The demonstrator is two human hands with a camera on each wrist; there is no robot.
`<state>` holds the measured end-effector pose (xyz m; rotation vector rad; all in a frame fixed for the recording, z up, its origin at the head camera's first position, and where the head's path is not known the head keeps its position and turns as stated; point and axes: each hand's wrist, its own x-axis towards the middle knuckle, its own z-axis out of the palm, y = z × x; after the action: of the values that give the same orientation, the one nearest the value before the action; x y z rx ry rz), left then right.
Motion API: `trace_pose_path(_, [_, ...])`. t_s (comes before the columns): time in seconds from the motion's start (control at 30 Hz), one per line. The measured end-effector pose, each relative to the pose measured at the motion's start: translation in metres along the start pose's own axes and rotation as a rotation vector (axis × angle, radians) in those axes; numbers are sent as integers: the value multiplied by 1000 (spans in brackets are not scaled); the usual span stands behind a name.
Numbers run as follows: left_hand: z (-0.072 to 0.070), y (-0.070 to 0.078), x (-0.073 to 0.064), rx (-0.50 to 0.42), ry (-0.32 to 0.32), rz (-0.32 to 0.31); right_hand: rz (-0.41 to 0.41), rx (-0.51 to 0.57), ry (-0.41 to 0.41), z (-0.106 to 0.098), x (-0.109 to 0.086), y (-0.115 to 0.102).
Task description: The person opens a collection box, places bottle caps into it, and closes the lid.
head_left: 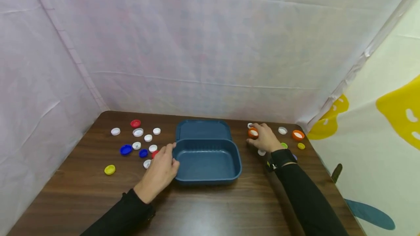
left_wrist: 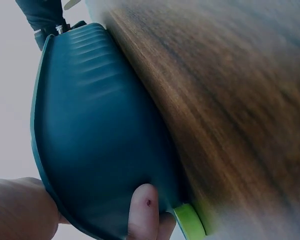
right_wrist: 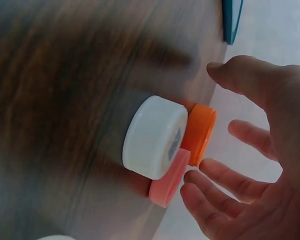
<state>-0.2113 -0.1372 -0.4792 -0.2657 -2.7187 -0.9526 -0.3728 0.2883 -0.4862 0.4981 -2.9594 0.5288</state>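
A dark blue plastic box [head_left: 206,179] stands on the table with its lid [head_left: 203,128] folded back flat behind it. My left hand [head_left: 161,168] grips its left wall, the thumb at the rim and a finger [left_wrist: 143,212] pressed on the outer side. My right hand [head_left: 264,138] is over the bottle caps on the right, thumb and fingers spread apart around an orange cap [head_left: 253,133]. In the right wrist view, a white cap [right_wrist: 152,137] and a pink cap [right_wrist: 170,181] are close by the fingertips, and nothing is between the fingers.
Left of the box lie several caps, including blue [head_left: 126,150], yellow [head_left: 109,169], red [head_left: 135,123] and white ones [head_left: 115,131]. At the right are another orange cap [head_left: 298,135], a yellow cap [head_left: 301,146] and a clear cap [head_left: 282,130]. A cloth wall [head_left: 203,46] hangs behind the table.
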Motion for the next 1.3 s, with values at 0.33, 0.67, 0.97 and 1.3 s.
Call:
trace_pose_path(0.33, [2, 3, 1, -2, -12, -10, -114, 18, 111, 21, 20, 42])
trace_pose_path(0.67, [6, 2, 0, 4, -7, -17, -69, 10, 108, 0, 10, 9])
trace_pose_path(0.97, [4, 1, 1, 9, -1, -10, -86, 55, 154, -3, 7, -1])
trace_pose_path(1.3, [4, -1, 2, 16, 31, 16, -161, 89, 140, -16, -8, -48])
